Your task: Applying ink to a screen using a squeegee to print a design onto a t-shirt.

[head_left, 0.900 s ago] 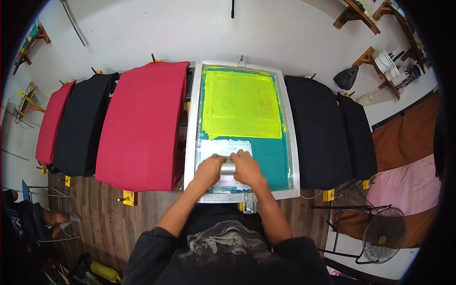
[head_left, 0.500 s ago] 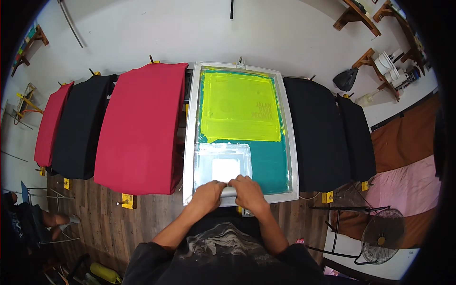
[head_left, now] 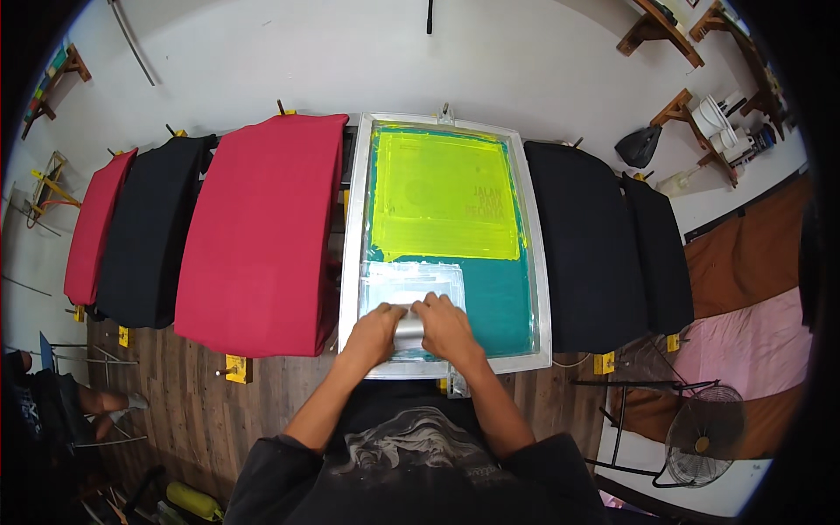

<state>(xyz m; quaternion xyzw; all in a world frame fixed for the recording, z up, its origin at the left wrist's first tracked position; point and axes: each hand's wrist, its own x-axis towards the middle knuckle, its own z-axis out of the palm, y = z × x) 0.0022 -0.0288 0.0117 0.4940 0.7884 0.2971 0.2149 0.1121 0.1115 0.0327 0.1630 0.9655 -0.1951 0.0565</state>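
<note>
A screen-printing frame [head_left: 543, 297] with a silver metal rim lies in front of me. Its teal mesh [head_left: 497, 306] carries a large yellow-green patch [head_left: 437, 197] in the far part and a smaller white ink patch [head_left: 394, 280] at the near left. My left hand [head_left: 373, 335] and my right hand [head_left: 446, 325] are side by side over the white patch, fingers wrapped round a short silver squeegee [head_left: 409, 332]. The squeegee's ends and its lower edge are mostly covered by my hands.
To the left are a red shirt [head_left: 258, 236] on a board, then a black shirt [head_left: 153, 232] and another red one. Black shirts [head_left: 582, 249] lie on boards to the right. A floor fan [head_left: 703, 442] stands at the lower right. A person's leg [head_left: 107, 409] shows at the lower left.
Both hands and the squeegee have moved away from my body, from the frame's near edge onto the white patch. The bright white area seen before is now covered by my hands and the squeegee.
</note>
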